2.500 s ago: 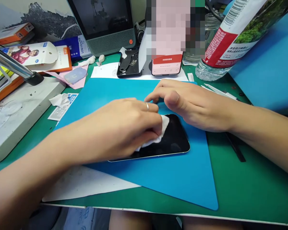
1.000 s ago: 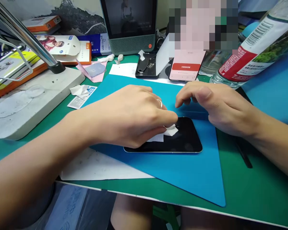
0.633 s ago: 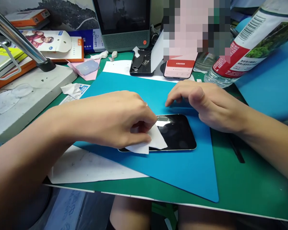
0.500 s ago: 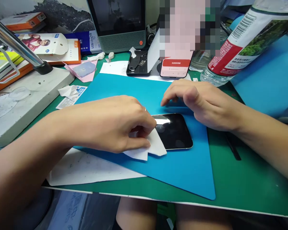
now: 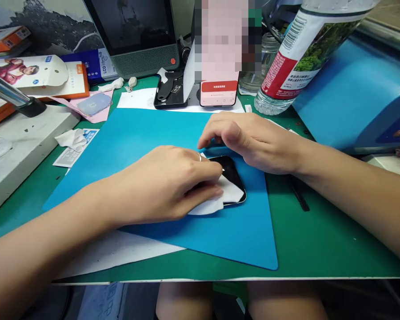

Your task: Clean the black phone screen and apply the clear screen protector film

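Head view: the person is leaning over a green cutting mat (image 5: 320,240) with a blue work mat (image 5: 136,133) laid across it.
Left hand: the left hand (image 5: 166,182) is pressing a folded white wipe (image 5: 220,200) onto the glass, fingers closed on the wipe, thumb underneath and fingertips on top.
Right hand: the right hand (image 5: 250,140) is resting curled at the far edge of the smartphone (image 5: 231,175), fingertips bent down against that edge and bracing it; it is enclosing nothing.
Phone position: the smartphone is lying flat, screen up and dark, on the blue work mat, mostly hidden under the left hand, with only its right end showing.
What is changing: half a second ago the wipe was lying off the near left edge of the glass; now it is sitting further right, over the near right corner, so the left hand has been sweeping along the screen.
What that implies: the wiping seems to be reaching the end of the glass, and the brace has not shifted.
Surroundings: a second phone (image 5: 219,91) with a red banner is standing propped behind the blue work mat, and a labelled water bottle (image 5: 296,58) is leaning beside it.
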Tool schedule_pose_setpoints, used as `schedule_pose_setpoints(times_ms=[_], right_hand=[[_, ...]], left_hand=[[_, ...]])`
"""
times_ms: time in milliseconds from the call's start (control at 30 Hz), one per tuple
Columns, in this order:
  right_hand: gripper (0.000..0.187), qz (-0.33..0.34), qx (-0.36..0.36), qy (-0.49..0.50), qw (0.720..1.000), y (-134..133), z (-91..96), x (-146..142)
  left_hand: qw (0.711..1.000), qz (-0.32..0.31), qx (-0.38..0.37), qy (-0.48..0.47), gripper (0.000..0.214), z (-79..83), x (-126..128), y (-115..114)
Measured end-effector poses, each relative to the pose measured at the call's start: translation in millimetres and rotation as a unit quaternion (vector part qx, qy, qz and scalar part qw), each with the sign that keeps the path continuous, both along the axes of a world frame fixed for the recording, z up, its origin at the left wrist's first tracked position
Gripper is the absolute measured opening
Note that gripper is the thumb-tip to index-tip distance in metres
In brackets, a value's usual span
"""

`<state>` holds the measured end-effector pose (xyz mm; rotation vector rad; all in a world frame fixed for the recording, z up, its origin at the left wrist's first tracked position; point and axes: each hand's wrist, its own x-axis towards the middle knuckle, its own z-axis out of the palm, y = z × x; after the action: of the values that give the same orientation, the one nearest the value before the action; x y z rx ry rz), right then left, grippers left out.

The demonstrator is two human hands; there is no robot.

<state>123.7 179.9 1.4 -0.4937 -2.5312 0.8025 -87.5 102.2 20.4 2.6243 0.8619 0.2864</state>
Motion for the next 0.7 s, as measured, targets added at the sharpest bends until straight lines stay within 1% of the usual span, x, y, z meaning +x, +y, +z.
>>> schedule_pose_setpoints(times_ms=[100, 267, 433, 600, 700], right_hand=[[0.089, 0.000, 0.004, -0.006, 1.000, -0.6, 0.4, -0.4], [0.081, 0.001, -0.029, 0.011, 1.000, 0.4, -0.2, -0.8], [0.083, -0.009, -0.032, 0.011, 0.999, -0.1, -0.7, -1.3], [0.087, -0.015, -0.033, 0.003, 0.999, -0.6, -1.2, -1.4], [0.087, -0.014, -0.035, 0.007, 0.999, -0.3, -1.5, -1.4]], left_hand=[[0.999, 0.033, 0.031, -0.013, 0.021, -4.6, 5.4, 1.3], [0.997, 0.070, 0.015, -0.037, 0.021, -9.4, 10.8, 1.0], [0.998, 0.062, -0.004, -0.034, 0.023, -9.4, 14.0, -2.6], [0.998, 0.059, 0.027, -0.022, 0.026, -8.4, 20.7, -6.5], [0.999, 0.047, 0.006, -0.018, 0.023, -6.1, 20.9, -7.1]])
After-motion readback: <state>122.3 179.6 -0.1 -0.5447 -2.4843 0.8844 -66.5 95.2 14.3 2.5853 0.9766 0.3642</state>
